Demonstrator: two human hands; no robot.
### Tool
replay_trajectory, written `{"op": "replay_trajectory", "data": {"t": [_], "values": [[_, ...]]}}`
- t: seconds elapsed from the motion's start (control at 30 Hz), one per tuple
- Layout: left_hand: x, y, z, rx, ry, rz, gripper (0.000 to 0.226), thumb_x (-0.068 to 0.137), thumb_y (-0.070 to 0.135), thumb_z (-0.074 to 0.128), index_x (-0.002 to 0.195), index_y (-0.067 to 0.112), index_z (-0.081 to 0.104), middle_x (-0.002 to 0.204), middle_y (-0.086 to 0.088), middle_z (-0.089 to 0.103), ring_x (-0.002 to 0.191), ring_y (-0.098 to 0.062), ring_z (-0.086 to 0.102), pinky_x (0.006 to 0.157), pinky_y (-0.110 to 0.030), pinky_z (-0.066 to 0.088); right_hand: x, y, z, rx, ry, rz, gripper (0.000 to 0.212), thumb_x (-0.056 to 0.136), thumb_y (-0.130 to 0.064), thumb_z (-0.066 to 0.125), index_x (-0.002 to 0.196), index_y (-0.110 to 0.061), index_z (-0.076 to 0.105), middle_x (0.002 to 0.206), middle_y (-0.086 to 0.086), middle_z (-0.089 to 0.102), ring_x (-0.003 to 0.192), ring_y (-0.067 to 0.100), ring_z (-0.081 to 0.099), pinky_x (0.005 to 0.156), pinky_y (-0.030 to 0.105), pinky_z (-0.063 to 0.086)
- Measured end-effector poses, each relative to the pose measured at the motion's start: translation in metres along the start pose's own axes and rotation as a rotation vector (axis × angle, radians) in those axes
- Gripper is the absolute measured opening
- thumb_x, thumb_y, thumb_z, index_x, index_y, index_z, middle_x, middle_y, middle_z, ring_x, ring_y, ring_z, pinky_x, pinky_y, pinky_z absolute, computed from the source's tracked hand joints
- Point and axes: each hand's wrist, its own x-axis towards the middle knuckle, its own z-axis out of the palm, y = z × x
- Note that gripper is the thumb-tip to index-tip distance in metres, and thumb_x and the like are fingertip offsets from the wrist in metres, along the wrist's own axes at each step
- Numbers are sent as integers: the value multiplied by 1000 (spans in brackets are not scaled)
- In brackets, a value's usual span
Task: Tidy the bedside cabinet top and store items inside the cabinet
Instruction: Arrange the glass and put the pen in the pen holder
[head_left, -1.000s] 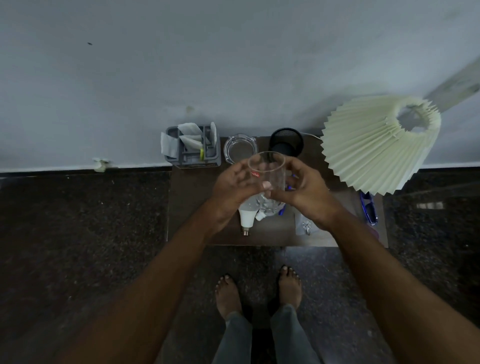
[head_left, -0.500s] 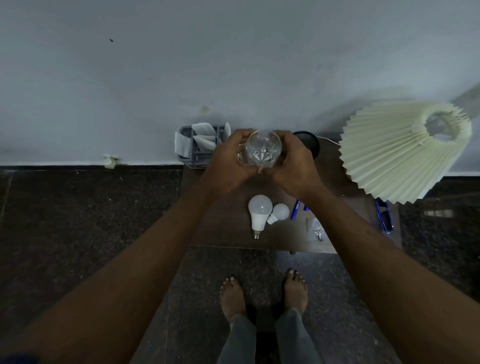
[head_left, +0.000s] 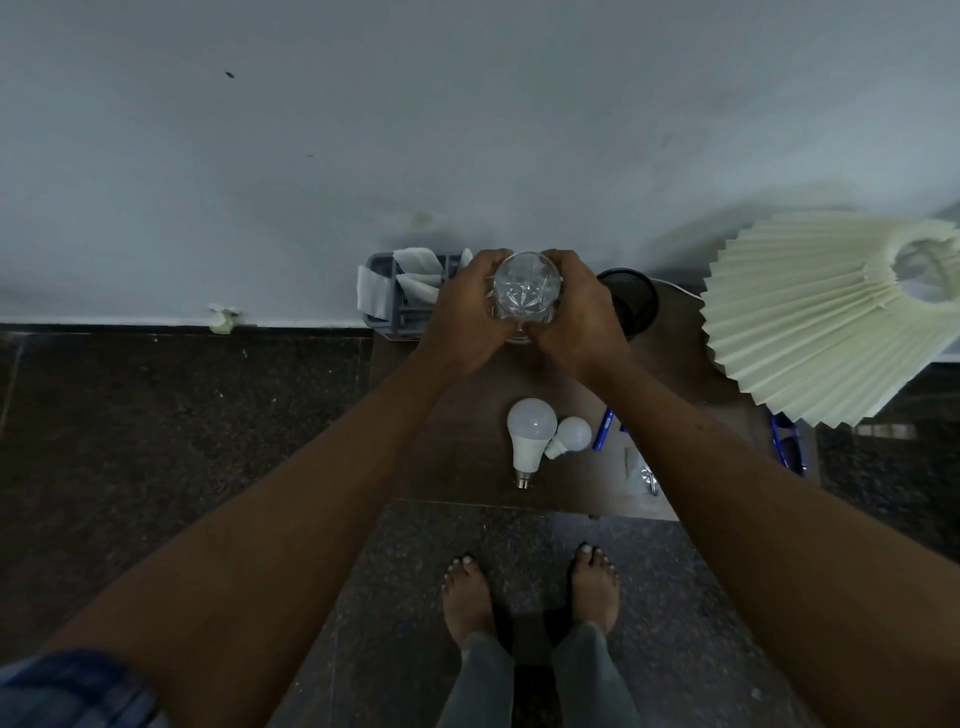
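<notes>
A clear drinking glass (head_left: 525, 291) is held upside down, its cut base facing me, above the back of the brown bedside cabinet top (head_left: 457, 441). My left hand (head_left: 467, 312) grips its left side and my right hand (head_left: 576, 317) grips its right side. Below the hands lie a large white bulb (head_left: 530, 436) and a small white bulb (head_left: 570, 436) touching it. Blue pens (head_left: 603, 430) and a small metal item in a clear bag (head_left: 644, 473) lie partly under my right forearm.
A grey caddy (head_left: 387, 291) with white cloths stands at the back left. A black mesh cup (head_left: 631, 301) sits behind my right hand. A pleated cream lampshade (head_left: 826, 317) overhangs the right side, above a pair of blue glasses (head_left: 787, 447). My bare feet (head_left: 530, 592) stand in front of the cabinet.
Both hands carried the glass from above the bulbs toward the back of the cabinet and turned it over. The bulbs came into view.
</notes>
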Motion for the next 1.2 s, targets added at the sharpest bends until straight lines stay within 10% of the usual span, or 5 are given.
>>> {"op": "replay_trajectory", "data": {"t": [0.9,1.2], "values": [[8,-18,13,112,62,-79,71,85,11,73,149,5,42,145,-11,56,134,-22,54,111,-44,47,4,2,15,-44,-15,74,86,78,-23,84,149,-7,38,140,11,55,131,25,51,106,31,43],[-33,12,14,69,344,-109,47,80,9,73,125,16,59,117,-2,66,100,-12,67,85,-35,60,-25,-3,0,49,109,112,69,81,-21,77,143,-14,46,133,5,58,121,17,56,102,27,46]]}}
